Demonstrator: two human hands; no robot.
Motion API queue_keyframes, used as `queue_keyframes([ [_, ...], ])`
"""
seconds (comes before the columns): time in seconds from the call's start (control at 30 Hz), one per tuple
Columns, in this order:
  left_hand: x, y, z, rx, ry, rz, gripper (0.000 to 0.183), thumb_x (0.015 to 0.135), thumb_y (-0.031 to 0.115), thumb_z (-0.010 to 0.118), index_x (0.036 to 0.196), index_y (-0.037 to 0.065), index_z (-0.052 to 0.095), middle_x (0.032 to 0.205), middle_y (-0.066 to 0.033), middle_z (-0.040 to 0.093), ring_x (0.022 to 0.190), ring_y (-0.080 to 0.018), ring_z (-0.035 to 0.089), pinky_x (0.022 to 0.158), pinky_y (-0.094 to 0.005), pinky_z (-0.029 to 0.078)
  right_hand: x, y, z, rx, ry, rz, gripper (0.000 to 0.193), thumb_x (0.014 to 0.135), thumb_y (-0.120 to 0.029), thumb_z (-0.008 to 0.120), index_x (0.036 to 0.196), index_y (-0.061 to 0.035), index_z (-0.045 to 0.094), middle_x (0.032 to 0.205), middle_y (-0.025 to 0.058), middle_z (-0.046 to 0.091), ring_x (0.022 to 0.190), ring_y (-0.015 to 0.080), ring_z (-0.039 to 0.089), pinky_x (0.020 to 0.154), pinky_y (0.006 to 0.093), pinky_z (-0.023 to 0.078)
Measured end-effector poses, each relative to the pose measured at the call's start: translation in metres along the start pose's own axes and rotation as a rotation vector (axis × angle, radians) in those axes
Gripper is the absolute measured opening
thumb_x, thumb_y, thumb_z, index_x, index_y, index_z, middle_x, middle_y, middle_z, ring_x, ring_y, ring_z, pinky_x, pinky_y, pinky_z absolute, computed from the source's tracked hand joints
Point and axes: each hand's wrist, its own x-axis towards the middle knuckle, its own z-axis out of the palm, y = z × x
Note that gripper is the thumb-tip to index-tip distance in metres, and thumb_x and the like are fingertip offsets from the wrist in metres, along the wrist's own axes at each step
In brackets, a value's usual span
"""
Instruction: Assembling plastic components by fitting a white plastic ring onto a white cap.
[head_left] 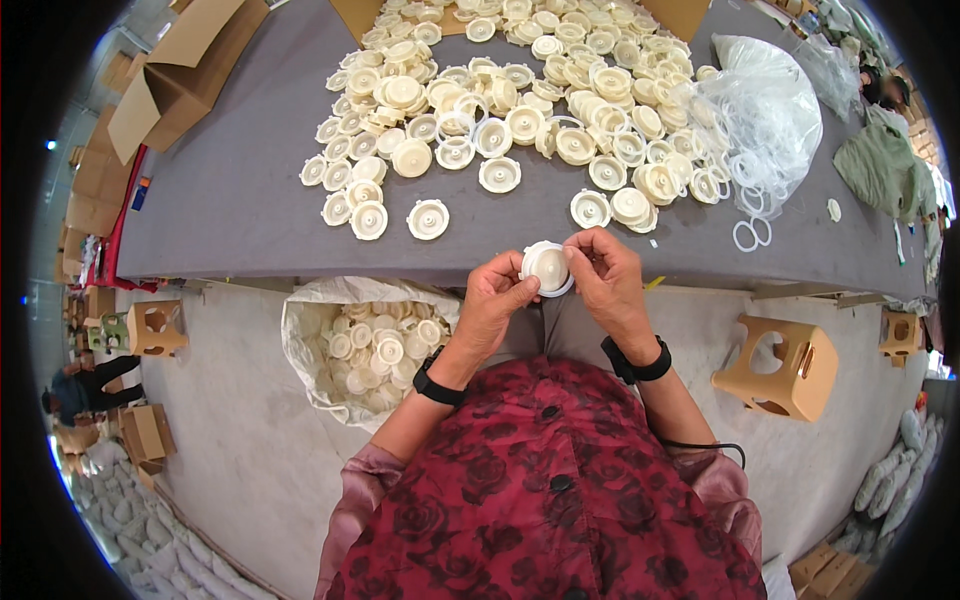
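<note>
By the grey table's front edge (250, 225), the left hand (493, 303) and right hand (609, 280) pinch opposite sides of a cream plastic cap (546, 266), likely steadying it; loose caps (428, 219) lie seemingly within reach.

no lettering or number comes up readable anywhere right now! the round cream cap (546, 268) at centre gives us none to read, and neither does the open cardboard box (187, 82), the clear bag (785, 95) or the white sack (303, 345).
</note>
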Motion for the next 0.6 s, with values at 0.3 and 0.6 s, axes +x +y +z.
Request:
queue_keyframes([
  [0.3,-0.003,-0.002,-0.007,-0.059,-0.021,-0.009,0.012,0.097,0.017,0.065,0.100,0.005,0.063,0.095,-0.0002,0.066,0.083,-0.0071,0.058,0.078,-0.0235,0.047,0.000,0.001,0.000,-0.113,-0.016,0.007,0.008,0.093,-0.006,0.064,0.092,0.0018,0.064,0.077,-0.0003,0.062,0.067,0.0044,0.055,0.059,0.0223,0.045],
  [0.6,-0.006,-0.002,-0.010,-0.140,-0.031,-0.027,0.020,0.096,0.024,0.068,0.101,0.005,0.062,0.097,-0.0014,0.066,0.086,-0.0086,0.060,0.079,-0.0255,0.048,0.000,0.003,-0.005,0.100,-0.098,0.086,0.008,0.095,-0.008,0.063,0.096,-0.0005,0.062,0.078,-0.0019,0.060,0.064,0.0027,0.053,0.056,0.0193,0.043],
])
